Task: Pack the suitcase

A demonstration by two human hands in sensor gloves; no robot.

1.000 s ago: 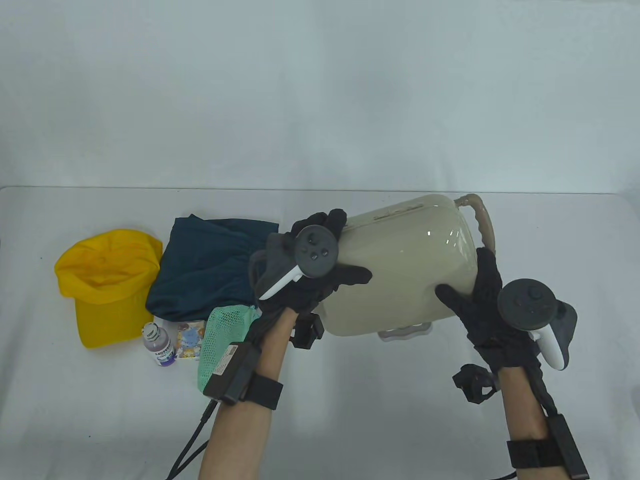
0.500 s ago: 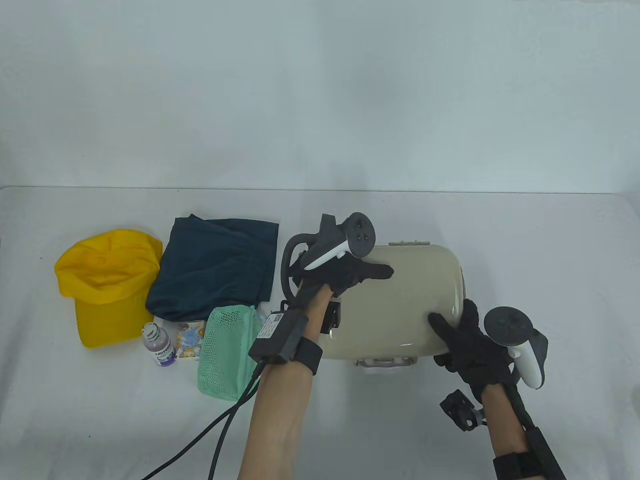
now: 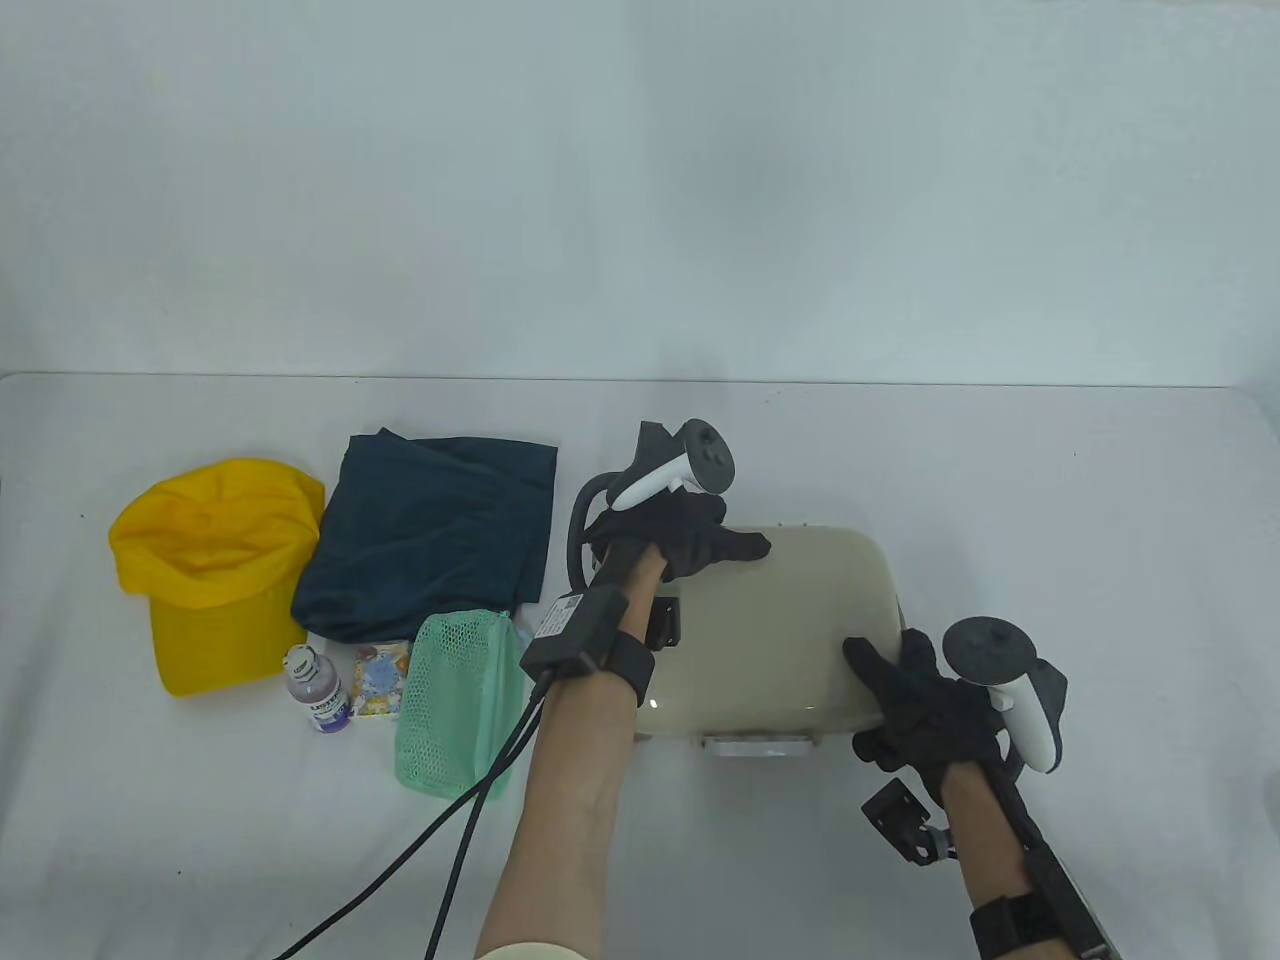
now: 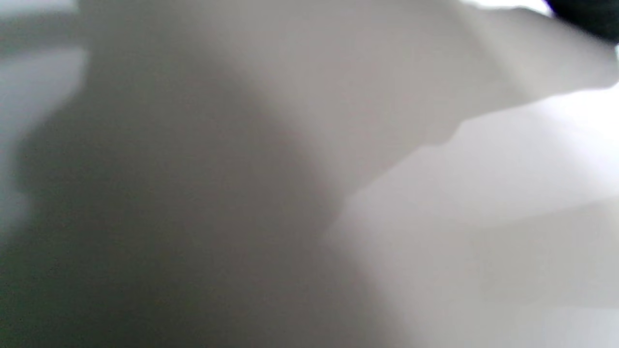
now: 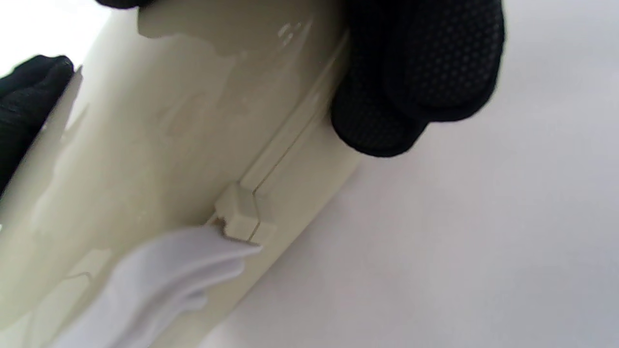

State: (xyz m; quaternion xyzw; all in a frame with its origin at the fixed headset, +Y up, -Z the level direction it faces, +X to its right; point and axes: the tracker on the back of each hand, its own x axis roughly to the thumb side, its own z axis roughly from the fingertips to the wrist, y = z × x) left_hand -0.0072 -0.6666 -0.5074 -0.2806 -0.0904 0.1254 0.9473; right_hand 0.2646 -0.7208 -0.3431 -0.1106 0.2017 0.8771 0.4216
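While the cream suitcase (image 3: 775,625) lies flat and closed on the bench (image 3: 900,850), my left hand (image 3: 680,535) grips its ten o'clock corner and my right hand (image 3: 925,700) its four o'clock corner, fingers (image 5: 416,72) curled over the seam, presumably to steady it for opening.

Almost everything here is showing as an out-of-focus blur. A dark gloved shape, likely the fingers (image 4: 587,17), is poking in at the top right corner. Below and left of it, a smooth greyish surface (image 4: 242,145) is filling the view, turning paler directly beneath the fingers; what it is cannot be told.
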